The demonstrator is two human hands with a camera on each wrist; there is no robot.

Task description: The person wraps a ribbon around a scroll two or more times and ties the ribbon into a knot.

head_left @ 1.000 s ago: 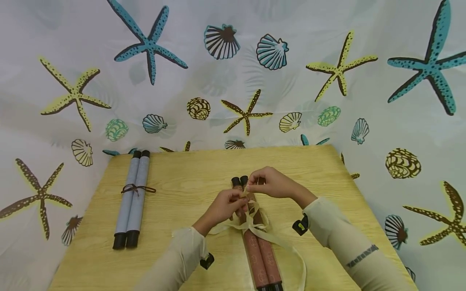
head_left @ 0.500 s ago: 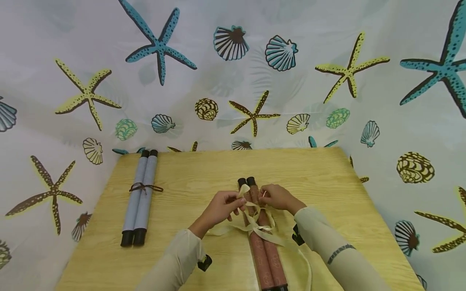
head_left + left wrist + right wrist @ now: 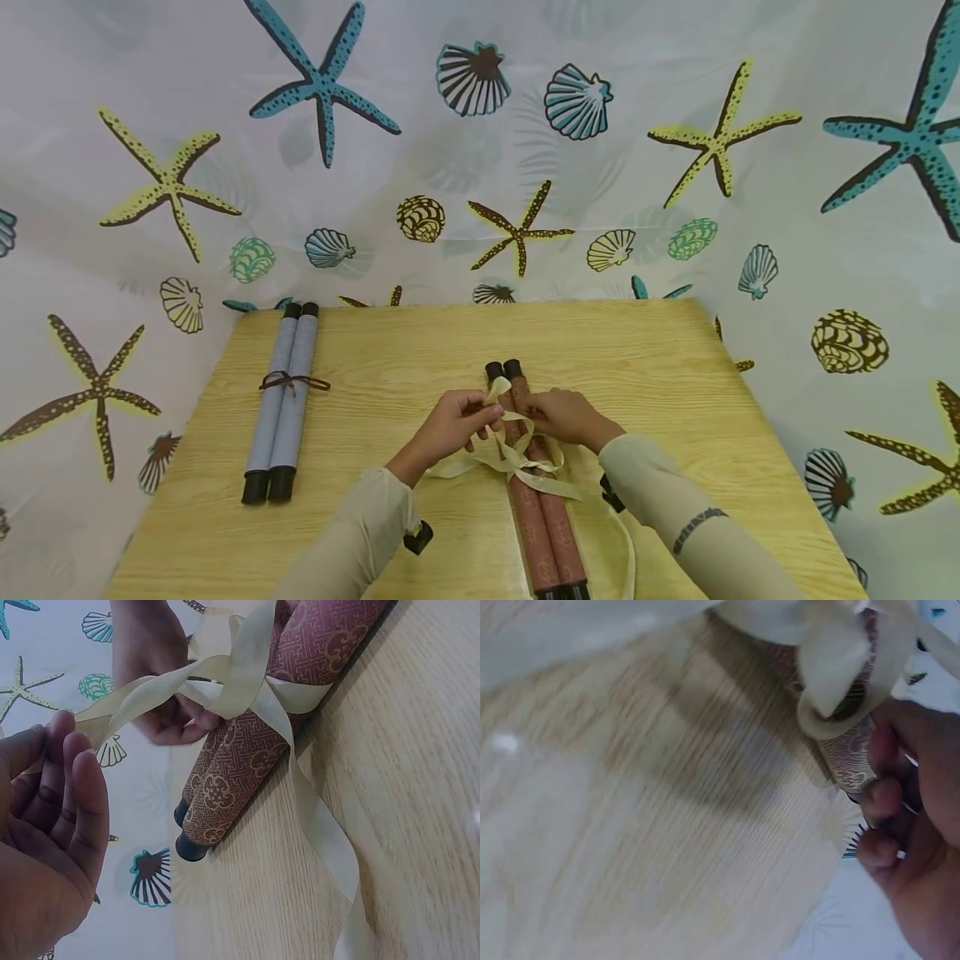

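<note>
Two reddish-brown patterned scrolls point(image 3: 542, 533) with black end caps lie side by side, a cream ribbon point(image 3: 517, 458) looped and crossed around them. My left hand point(image 3: 453, 425) pinches one stretch of that ribbon between thumb and fingertips, left of the scrolls. In the left wrist view, the ribbon point(image 3: 161, 688) runs twisted from those fingertips to the crossing. My right hand point(image 3: 566, 415) is at the scrolls' right side near their far ends, its fingers point(image 3: 885, 799) curled beside the patterned surface. I cannot tell whether it holds any ribbon. A loose tail trails toward the near right.
Two pale blue-grey scrolls point(image 3: 281, 417) with black caps, tied with a dark brown cord point(image 3: 292, 381), lie at the table's left. The wood-grain table point(image 3: 405, 350) backs onto a white cloth point(image 3: 450, 158) printed with starfish and shells.
My right hand has moved down and right from the ribbon near the left fingertips to the scrolls' right side. The left hand keeps pinching the ribbon. The head view has shifted slightly.
</note>
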